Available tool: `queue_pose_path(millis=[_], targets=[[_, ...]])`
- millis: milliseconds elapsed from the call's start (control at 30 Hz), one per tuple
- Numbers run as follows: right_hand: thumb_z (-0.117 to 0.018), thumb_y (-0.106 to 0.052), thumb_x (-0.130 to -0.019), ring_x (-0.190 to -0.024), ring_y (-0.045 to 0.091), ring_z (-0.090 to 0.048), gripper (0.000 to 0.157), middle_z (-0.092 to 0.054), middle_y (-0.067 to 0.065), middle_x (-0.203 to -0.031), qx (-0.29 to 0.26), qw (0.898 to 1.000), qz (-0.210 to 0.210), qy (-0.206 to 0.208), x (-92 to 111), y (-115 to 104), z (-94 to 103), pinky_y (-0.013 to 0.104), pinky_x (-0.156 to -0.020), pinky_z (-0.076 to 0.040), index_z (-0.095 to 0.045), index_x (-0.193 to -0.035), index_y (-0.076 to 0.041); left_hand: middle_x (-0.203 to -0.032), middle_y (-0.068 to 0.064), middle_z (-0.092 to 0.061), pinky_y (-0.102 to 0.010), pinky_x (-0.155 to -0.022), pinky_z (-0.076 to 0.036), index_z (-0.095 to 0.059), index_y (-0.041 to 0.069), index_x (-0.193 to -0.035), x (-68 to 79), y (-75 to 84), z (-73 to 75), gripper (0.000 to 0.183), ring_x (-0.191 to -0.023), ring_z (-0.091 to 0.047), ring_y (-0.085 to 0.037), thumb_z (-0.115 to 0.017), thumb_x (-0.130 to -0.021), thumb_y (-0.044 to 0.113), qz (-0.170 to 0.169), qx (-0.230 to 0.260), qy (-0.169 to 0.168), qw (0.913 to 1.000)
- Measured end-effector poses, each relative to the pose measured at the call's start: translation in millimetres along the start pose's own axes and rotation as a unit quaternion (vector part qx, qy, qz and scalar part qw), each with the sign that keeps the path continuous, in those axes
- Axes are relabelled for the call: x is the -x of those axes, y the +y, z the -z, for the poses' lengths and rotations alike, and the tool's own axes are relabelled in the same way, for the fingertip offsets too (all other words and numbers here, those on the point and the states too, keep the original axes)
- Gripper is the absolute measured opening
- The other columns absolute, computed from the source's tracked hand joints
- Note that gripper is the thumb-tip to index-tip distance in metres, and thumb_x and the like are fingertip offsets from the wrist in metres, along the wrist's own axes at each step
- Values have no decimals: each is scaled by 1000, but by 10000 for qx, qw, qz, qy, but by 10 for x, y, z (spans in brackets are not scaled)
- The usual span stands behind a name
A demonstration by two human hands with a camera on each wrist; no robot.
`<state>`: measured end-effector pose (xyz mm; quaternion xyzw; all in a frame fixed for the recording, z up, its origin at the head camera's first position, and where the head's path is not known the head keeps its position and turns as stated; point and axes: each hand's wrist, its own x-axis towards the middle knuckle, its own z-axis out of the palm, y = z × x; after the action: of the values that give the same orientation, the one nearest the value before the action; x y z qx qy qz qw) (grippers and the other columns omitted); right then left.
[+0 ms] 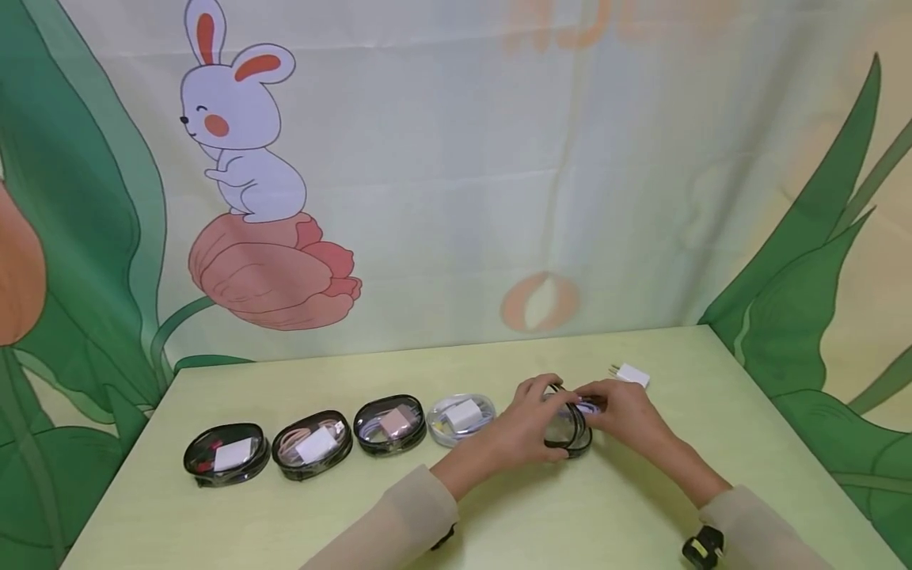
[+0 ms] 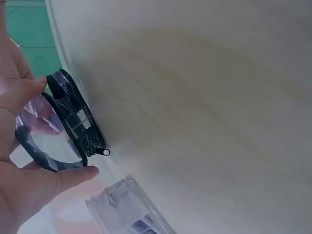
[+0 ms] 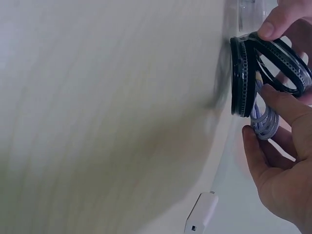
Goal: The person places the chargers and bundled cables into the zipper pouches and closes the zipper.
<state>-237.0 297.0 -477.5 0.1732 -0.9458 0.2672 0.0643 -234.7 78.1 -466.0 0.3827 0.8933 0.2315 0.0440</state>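
My left hand (image 1: 523, 423) grips a small clear oval zip case (image 1: 583, 445) with black edging, its lid parted from its base. In the left wrist view the black zipper pull (image 2: 101, 151) sticks out beside the thumb. At the case's right side my right hand (image 1: 632, 416) pinches a coiled lilac cable (image 3: 265, 126) between thumb and fingers. The coil sits at the opening, partly inside; how deep it reaches is hidden. A white charger plug (image 1: 632, 375) lies on the table behind the right hand.
Left of my hands stand several filled cases in a row: a white-edged case (image 1: 430, 423), then black-edged ones, the nearest holding a pink plug (image 1: 394, 423). The pale table (image 1: 321, 526) ends at a printed cloth backdrop (image 1: 442, 198).
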Motion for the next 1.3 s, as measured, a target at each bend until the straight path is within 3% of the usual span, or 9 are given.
queue_pose_path(millis=[233, 467, 867, 967, 1100, 1300], targets=[[-79, -12, -86, -82, 20, -73, 19, -77, 8, -94, -310, 9988, -385, -57, -14, -86, 27, 31, -68, -57, -79, -103, -4, -154, -11, -29, -41, -109, -44, -45, 18, -138, -13, 15, -11, 68, -146, -28, -37, -85, -85, 30, 116, -24, -6, 9999], [-78, -13, -87, -76, 16, -70, 15, -77, 6, -87, -224, 9985, -505, -52, -23, -170, 28, 29, -64, -54, -80, -99, -4, -150, -13, -33, -41, -111, -42, -46, 15, -133, -14, 1, -31, 67, -143, -31, -38, -87, -82, 27, 54, -10, 72, 10000], [-70, -17, -96, -96, 26, -72, 26, -76, 12, -106, -512, 9937, -685, -718, 28, -166, 95, 40, -79, -58, -75, -114, 1, -148, -11, -35, -40, -111, -42, -45, 16, -132, -23, -41, -60, 67, -142, -33, -36, -88, -81, 29, -105, -118, 179, 9997], [-71, -11, -92, -100, 26, -72, 29, -75, 14, -110, -638, 9924, -516, -916, 40, -156, 101, 38, -80, -58, -73, -118, 2, -149, -11, -34, -39, -110, -44, -45, 16, -133, -22, -48, -47, 68, -143, -32, -36, -87, -82, 30, -108, -123, 130, 9998], [-73, -1, -83, -93, 24, -73, 33, -75, 15, -106, -587, 9941, -99, -903, 22, -139, 63, 29, -71, -57, -73, -116, 4, -151, -11, -33, -39, -108, -45, -45, 17, -134, -24, -53, -19, 68, -144, -31, -35, -87, -82, 29, -87, -98, 116, 9998], [-80, -3, -81, -81, 14, -71, 32, -76, 8, -99, -497, 9950, 143, -852, 35, -107, 25, 25, -67, -55, -74, -112, 2, -148, -12, -35, -40, -111, -42, -47, 16, -131, -47, -55, -10, 66, -142, -33, -36, -88, -81, 28, -130, -130, 128, 9997]])
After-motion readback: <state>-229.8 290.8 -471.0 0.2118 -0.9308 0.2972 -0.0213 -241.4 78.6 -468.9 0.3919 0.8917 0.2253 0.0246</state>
